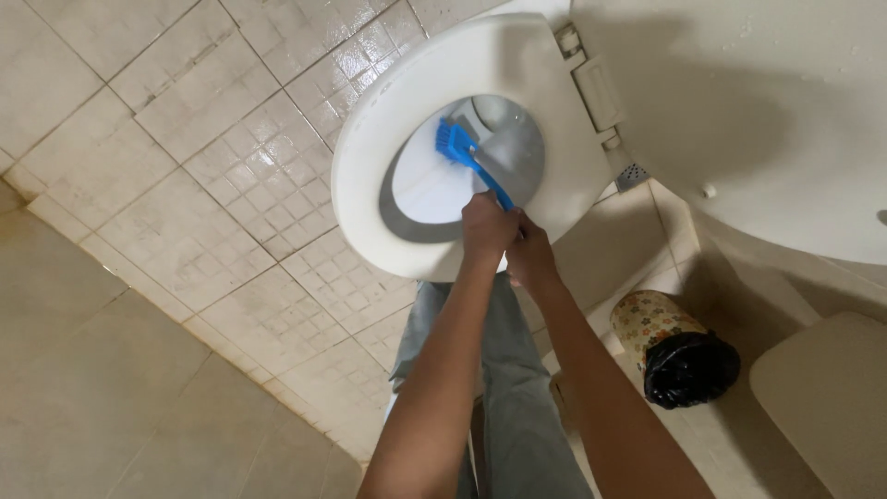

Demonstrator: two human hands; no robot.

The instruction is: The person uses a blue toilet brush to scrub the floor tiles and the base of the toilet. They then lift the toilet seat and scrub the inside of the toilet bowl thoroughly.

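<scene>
A blue toilet brush (465,155) reaches into the bowl of a white toilet (370,157), its bristle head against the inner bowl wall. My left hand (487,229) is closed around the brush handle just above the seat's front rim. My right hand (528,251) grips the handle's end right behind the left one. The raised white lid (739,111) stands at the upper right. Both forearms stretch up from the bottom of the view.
A small patterned bin with a black bag (679,351) stands right of my legs. A beige surface (832,407) sits at the lower right. Cream tiled floor (212,185) lies left of the toilet. My grey trousers (504,370) show below.
</scene>
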